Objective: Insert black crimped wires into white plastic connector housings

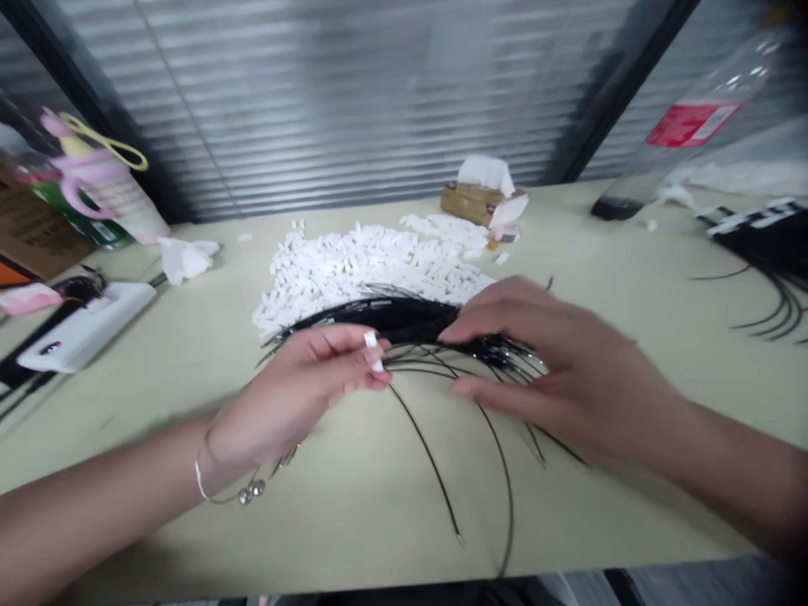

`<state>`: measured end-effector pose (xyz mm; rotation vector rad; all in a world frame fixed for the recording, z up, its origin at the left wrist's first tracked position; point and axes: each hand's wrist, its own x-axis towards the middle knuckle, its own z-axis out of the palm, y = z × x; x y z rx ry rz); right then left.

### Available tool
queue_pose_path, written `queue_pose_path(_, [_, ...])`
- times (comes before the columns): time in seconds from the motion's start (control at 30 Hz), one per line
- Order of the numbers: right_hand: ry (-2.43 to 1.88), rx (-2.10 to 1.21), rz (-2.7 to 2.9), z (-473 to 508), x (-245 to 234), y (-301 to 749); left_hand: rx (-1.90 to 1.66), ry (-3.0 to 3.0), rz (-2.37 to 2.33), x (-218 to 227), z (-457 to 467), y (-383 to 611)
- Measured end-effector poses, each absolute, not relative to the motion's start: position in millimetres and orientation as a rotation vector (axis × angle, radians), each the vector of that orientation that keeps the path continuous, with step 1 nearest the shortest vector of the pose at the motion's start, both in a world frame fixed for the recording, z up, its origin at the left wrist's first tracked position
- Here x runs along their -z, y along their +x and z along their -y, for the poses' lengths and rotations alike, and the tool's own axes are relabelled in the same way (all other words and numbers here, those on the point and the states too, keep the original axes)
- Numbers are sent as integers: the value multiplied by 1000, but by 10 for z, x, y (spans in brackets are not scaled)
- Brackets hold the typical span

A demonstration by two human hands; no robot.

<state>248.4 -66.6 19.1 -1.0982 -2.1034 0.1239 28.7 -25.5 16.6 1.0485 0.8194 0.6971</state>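
The pale table (631,286) carries a broad pile of small white pieces (366,261) toward the middle of its far edge. In front of the pile, nearer the table's near edge, lies a bundle of black wires (404,316), loose ends trailing toward that edge. Near the far right corner stands a plastic bottle (688,126), dark liquid at its base; its red label bears writing too blurred to read. The right hand (574,370) reaches over the bundle's right end, thumb and fingers parted around the wires; contact cannot be told. By the far edge sits a brown tissue pack (470,202), its print illegible. The left hand (309,374), in front of the bundle, pinches one white plastic piece (374,351) between thumb and forefinger, with wires just to its right.
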Motion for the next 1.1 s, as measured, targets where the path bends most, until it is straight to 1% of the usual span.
queue_pose_path(0.1, [-1315, -6, 1757, 583, -351, 2752, -862, 1420, -821, -710, -13, 309])
queue_pose_path(0.17, [-1404, 33, 1602, 498, -373, 2903, -863, 1832, -919, -1196, -199, 365])
queue_pose_path(0.2, [-1404, 44, 1598, 447, -359, 2961, -798, 2081, -1001, -1459, -276, 401])
queue_pose_path(0.33, [-1318, 46, 1734, 250, -236, 3081, -772, 2449, -1160, -2472, -400, 539])
queue_pose_path(0.4, [-1269, 59, 1784, 196, -177, 3088, -805, 2637, -1251, -2865, -368, 600])
queue_pose_path(0.47, [-1226, 69, 1820, 178, -134, 3072, -775, 2799, -1298, -3139, -323, 656])
queue_pose_path(0.53, [-1194, 65, 1854, 181, -107, 3043, -625, 2912, -1321, -3301, -308, 700])
queue_pose_path(0.63, [-1172, 48, 1884, 194, -89, 2998, -404, 3022, -1386, -3420, -382, 728])
queue_pose_path(0.9, [-1165, -28, 1843, 218, -54, 2958, -317, 3134, -1500, -3547, -671, 599])
queue_pose_path(1.0, [-1181, -36, 1754, 194, -234, 2984, -311, 3134, -1492, -3538, -669, 537])
queue_pose_path(1.1, [-1158, -16, 1664, 89, -703, 2955, -291, 3121, -1470, -3506, -657, 513])
